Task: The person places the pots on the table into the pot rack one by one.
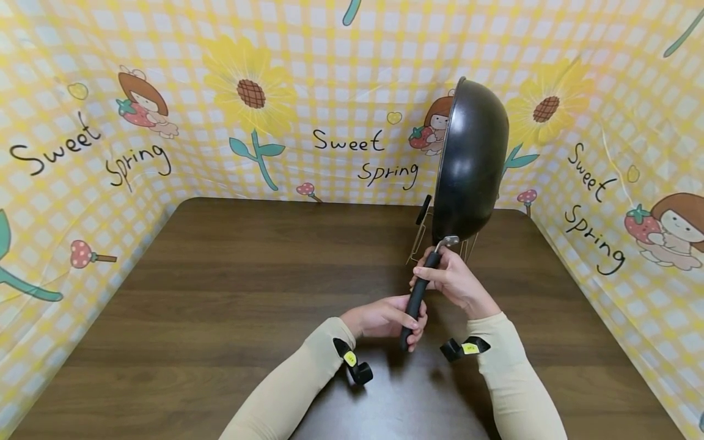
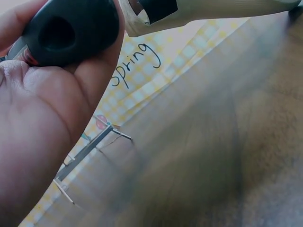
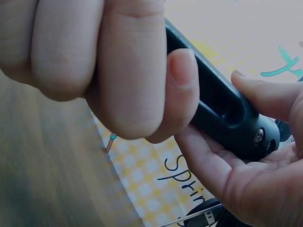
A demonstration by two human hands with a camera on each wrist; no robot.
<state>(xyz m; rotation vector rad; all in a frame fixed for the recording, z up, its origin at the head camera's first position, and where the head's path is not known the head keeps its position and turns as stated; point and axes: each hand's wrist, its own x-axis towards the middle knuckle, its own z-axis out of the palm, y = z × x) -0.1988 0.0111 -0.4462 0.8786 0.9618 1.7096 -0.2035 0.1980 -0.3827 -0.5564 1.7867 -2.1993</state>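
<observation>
A deep black wok (image 1: 473, 159) is turned on its edge, its opening facing left and its rounded base facing right. Its black handle (image 1: 420, 293) slants down toward me. My right hand (image 1: 448, 278) grips the handle close to the metal bracket; in the right wrist view that hand (image 3: 274, 189) has its thumb along one side. The lower end is held by my left hand (image 1: 387, 318), its fingers curled round it. A left palm (image 2: 42, 123) lies against the handle (image 2: 78, 33) in the left wrist view.
Behind the wok, partly hidden, stands a wire rack (image 1: 416, 244) with a black, handle-like piece (image 1: 423, 209) at its top. The brown wooden table (image 1: 220, 293) extends to the left. A yellow checked cloth (image 1: 330, 79) with printed flowers surrounds it.
</observation>
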